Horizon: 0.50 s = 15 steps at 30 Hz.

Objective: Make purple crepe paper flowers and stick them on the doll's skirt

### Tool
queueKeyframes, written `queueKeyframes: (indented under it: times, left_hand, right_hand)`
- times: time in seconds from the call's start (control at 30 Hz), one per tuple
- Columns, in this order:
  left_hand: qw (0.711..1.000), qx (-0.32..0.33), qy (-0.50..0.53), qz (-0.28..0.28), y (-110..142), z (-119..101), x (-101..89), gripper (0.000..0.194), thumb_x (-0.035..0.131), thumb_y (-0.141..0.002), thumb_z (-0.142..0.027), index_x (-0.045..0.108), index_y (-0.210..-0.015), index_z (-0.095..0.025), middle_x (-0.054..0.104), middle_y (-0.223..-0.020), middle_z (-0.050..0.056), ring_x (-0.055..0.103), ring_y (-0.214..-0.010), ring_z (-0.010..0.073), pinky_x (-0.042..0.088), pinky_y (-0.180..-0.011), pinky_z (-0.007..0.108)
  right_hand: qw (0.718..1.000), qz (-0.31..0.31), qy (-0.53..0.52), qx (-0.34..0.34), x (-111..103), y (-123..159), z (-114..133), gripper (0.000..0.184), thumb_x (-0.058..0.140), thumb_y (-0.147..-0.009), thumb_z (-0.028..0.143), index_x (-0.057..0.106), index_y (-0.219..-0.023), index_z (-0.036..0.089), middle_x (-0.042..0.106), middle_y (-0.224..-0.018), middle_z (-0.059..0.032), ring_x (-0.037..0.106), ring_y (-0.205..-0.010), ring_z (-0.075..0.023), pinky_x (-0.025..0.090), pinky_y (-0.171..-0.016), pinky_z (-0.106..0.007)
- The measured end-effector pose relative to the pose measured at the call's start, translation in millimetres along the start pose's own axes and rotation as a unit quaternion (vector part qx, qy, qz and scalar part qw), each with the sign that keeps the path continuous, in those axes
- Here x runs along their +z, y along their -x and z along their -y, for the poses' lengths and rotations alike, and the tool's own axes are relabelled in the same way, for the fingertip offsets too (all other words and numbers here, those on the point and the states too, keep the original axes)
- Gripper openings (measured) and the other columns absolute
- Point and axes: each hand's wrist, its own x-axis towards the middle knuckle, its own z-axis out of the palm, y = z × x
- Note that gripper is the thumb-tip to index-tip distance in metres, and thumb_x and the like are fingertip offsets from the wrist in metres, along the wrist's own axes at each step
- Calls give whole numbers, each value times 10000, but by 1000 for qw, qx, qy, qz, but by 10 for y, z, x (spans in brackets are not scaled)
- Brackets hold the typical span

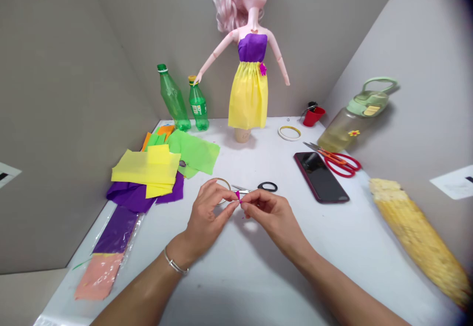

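Note:
Between my fingertips is a tiny piece of magenta material [238, 196], perhaps fabric or paper. My left hand [211, 207] pinches it from one side, thumb against forefinger. From the other side my right hand [266, 209] pinches it too. Just beyond my fingers lie small scissors with black handles [267, 186], partly hidden by my hands. A thin tape ring [223, 182] shows behind my left hand. Farther back stands a pink-haired doll [253, 16] in a purple top and a yellow skirt [248, 94], with a magenta flower [263, 69] at the waist.
Left are folded yellow cloth [144, 168], green cloth [199, 151] and a plastic packet [111, 252]. Two green bottles [173, 97] stand behind. Right are a phone [321, 178], red scissors [342, 163], a white tape roll [289, 133], a water bottle [343, 124] and a yellow corn-like object [417, 237].

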Motion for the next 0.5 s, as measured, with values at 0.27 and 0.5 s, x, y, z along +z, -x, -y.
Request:
queueKeyframes:
  times: [0.27,0.5]
  left_hand:
    - [999,-24,28,6,0,-3,-1,53,617,-885,-200,653,-902,-236,667,-801,5,584,-820,175,358,-1054,448]
    - [999,-24,20,10,11,6,4,47,594,-904,-205,636,-897,-223,656,-808,10,566,-849,177,371,-1035,432]
  right_hand:
    - [1000,2,0,10,6,0,13,142,716,-763,311,677,-777,175,605,-656,15,526,-633,-130,404,-610,-267]
    - [1000,3,-2,8,-1,-3,7,149,721,-769,306,685,-793,163,614,-659,14,528,-637,-123,409,-620,-257]
